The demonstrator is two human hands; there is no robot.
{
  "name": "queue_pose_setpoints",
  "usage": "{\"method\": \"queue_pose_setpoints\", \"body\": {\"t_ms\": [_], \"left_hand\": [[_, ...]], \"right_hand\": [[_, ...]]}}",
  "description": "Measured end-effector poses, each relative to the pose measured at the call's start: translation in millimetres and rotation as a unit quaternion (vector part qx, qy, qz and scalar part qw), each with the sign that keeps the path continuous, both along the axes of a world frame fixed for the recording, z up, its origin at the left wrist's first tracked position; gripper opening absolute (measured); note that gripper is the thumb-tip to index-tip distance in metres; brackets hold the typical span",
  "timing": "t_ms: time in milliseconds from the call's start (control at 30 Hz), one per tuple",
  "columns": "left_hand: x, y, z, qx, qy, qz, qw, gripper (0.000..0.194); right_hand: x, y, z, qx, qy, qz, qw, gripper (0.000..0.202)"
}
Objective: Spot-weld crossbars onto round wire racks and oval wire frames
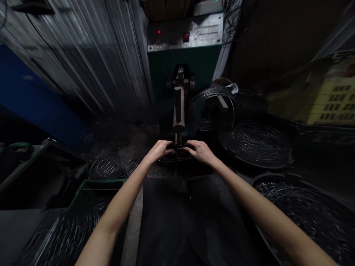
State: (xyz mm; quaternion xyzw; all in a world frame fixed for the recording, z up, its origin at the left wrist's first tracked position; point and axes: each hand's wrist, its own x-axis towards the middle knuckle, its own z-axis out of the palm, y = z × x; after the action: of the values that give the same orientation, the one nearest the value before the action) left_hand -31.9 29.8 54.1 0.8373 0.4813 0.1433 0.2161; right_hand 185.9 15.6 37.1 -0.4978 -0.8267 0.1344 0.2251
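Note:
A thin wire frame point(177, 159) with curved outer wire and crossing bars is held level beneath the tip of a green machine point(183, 59). My left hand point(161, 150) grips the frame's left side, fingers closed on it. On the right side my right hand point(200, 150) pinches it the same way. Between my hands, the machine's narrow electrode point(178, 138) comes down at the frame's back edge. Above it is a thick cylindrical arm point(179, 111). The exact contact between electrode and wire is too dark to tell.
Loops of wire point(213, 92) hang right of the machine. Round tubs with wire rings point(260, 142) and small wire pieces point(302, 210) stand at the right, a yellow crate point(338, 96) behind. At left are a green crate point(101, 183), bent wires point(66, 236) and a blue panel point(33, 88).

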Motion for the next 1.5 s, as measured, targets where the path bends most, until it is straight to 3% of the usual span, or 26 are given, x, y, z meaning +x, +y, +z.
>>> {"method": "queue_pose_setpoints", "body": {"t_ms": [500, 867, 1033, 1100, 1267, 1500], "left_hand": [[4, 14, 5.8, -0.021, -0.04, 0.003, 0.999, 0.024], [6, 17, 7.2, -0.036, -0.019, 0.011, 0.999, 0.025], [9, 17, 10.4, -0.05, -0.007, 0.018, 0.999, 0.029], [8, 18, 10.1, -0.045, -0.007, 0.013, 0.999, 0.031], [-6, 14, 1.6, -0.067, -0.051, 0.007, 0.996, 0.037], [-43, -16, -13.6, -0.095, -0.113, 0.048, 0.988, 0.035]], "right_hand": [[0, 20, 0.5, 0.006, 0.026, 0.006, 1.0, 0.015], [-1, 17, -0.1, -0.022, 0.073, 0.009, 0.997, 0.016], [21, 9, -11.8, 0.051, 0.104, -0.078, 0.99, 0.015], [35, 6, -20.6, 0.039, 0.106, -0.095, 0.989, 0.015], [47, 4, -29.5, -0.042, 0.122, -0.034, 0.991, 0.016], [21, -4, -16.0, -0.034, 0.124, -0.002, 0.992, 0.022]]}}
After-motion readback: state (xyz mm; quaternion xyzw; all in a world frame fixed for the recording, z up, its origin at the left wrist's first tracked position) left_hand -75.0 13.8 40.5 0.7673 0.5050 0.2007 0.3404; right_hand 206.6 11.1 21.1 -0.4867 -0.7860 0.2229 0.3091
